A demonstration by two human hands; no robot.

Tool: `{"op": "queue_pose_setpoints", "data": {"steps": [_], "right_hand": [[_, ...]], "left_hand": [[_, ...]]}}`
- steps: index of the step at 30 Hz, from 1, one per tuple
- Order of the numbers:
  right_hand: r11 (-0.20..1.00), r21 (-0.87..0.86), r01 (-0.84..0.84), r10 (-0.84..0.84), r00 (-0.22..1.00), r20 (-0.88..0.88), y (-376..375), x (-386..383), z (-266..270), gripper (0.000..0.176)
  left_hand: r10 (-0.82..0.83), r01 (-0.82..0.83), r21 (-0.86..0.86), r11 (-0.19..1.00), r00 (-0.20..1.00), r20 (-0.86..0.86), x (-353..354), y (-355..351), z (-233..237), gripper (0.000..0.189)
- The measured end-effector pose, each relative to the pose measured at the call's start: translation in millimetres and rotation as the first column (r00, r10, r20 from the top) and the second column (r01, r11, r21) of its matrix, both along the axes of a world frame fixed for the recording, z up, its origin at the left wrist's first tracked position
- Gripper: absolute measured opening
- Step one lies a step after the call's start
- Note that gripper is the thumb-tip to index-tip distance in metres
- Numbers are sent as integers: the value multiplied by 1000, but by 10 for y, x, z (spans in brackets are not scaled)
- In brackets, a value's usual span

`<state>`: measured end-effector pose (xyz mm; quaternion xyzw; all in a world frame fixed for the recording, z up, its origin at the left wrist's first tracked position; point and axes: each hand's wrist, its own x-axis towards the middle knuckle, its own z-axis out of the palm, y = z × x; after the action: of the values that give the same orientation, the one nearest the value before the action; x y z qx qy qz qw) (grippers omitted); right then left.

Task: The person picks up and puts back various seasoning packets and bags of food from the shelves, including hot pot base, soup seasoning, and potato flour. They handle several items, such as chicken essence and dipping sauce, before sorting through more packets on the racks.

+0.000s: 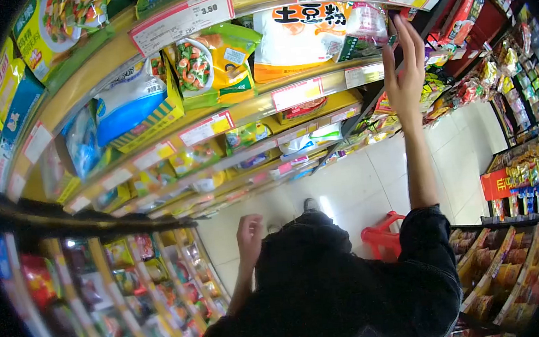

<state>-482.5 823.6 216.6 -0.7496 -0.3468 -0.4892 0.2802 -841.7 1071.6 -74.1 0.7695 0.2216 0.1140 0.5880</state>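
Note:
My right hand (406,69) reaches up to the right end of a shelf, its fingers stretched out and apart. Its thumb side is close beside a clear pinkish packet (367,24), where some dark green packaging also shows. To the left of that stands a large white and orange bag (300,39) with black Chinese characters. Further left is a yellow-green bag (223,58) with a picture of food in a bowl. Low beside my body hangs my left hand (248,238), fingers loosely bent and a little apart, with nothing visible in it.
Price tags (298,94) line the curved shelf edges. A blue and white bag (132,106) stands at the left. Near my right side on the tiled floor (362,180) is a red plastic basket (382,235). More stocked shelves (505,270) run behind and to the right.

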Motion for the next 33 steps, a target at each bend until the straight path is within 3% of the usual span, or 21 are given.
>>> {"op": "queue_pose_setpoints", "data": {"steps": [2, 3, 4, 7, 9, 11, 12, 14, 15, 17, 18, 21, 22, 23, 24, 26, 27, 28, 30, 31, 33], "right_hand": [[998, -1, 59, -59, 998, -6, -8, -471, -248, 31], [980, 132, -147, 178, 949, -259, -6, -722, -578, 28], [965, 155, -213, 259, 878, -402, 77, -962, -954, 26], [866, 105, -489, 381, 510, -771, 386, -1540, -1995, 20], [884, 223, -412, 284, 92, -954, 543, -1884, -2240, 22], [749, 653, -112, 622, -220, -752, 577, -2161, -2581, 32], [688, 716, -116, 652, -334, -680, 500, -2219, -2551, 44], [639, 763, -101, 652, -455, -606, 375, -2330, -2392, 39], [619, 779, -93, 641, -514, -571, 307, -2339, -2290, 37], [480, 849, -221, 549, -680, -487, 135, -2263, -2040, 19], [521, 801, -297, 519, -635, -572, 96, -2266, -1908, 20], [477, 831, -286, 484, -704, -520, -52, -2380, -2064, 22], [477, 857, -198, 474, -763, -440, -55, -2410, -1908, 18], [480, 871, -106, 466, -810, -355, -59, -2441, -1752, 18], [506, 850, -148, 465, -783, -413, -68, -2488, -1735, 24], [504, 747, -433, 562, -493, -664, -159, -2478, -1775, 40], [504, 590, -631, 648, -176, -741, -210, -2433, -1863, 50], [533, 373, -759, 706, 157, -691, -281, -2381, -1940, 61], [470, 728, -500, 718, -264, -645, -580, -2417, -2049, 51], [444, 841, -309, 709, -453, -541, -756, -2441, -2129, 46], [456, 820, -347, 732, -378, -567, -1062, -2399, -2503, 46]], "left_hand": [[-7, 6, -104, 995, 1000, -13, 54, 42, 22, 12], [-1, -5, -204, 979, 1000, -27, 95, 52, 55, 12], [7, -19, -304, 953, 999, -41, 142, 45, 70, 11], [21, -31, -627, 778, 999, -24, 453, 9, 13, 10], [97, -44, -744, 667, 995, 27, 721, -122, -26, 8], [67, 50, -775, 630, 991, 118, 843, -243, 186, 12], [-47, 170, -788, 592, 983, 176, 844, -278, 307, 14], [-300, 441, -705, 555, 897, 325, 816, -340, 643, 23], [-505, 544, -731, 412, 804, 314, 762, -265, 572, 42], [-607, 655, -707, 265, 683, 406, 715, -316, 705, 55], [-627, 680, -704, 203, 643, 440, 699, -352, 772, 58], [-712, 725, -688, 16, 491, 501, 682, -388, 897, 67], [-750, 723, -690, -50, 429, 503, 677, -392, 929, 70], [-776, 771, -632, -76, 352, 523, 698, -439, 945, 69], [-798, 846, -529, -58, 279, 534, 774, -515, 996, 68], [-840, 941, -338, 21, 200, 505, 906, -666, 1111, 66], [-867, 951, -291, 104, 230, 442, 932, -767, 1168, 62], [-889, 954, -238, 180, 262, 375, 956, -868, 1225, 58], [-891, 938, -176, 298, 340, 302, 1006, -1204, 1178, 53], [-901, 930, -255, 264, 332, 278, 1059, -1383, 1231, 53], [-909, 912, -373, 172, 293, 296, 1226, -1769, 1228, 54]]}}
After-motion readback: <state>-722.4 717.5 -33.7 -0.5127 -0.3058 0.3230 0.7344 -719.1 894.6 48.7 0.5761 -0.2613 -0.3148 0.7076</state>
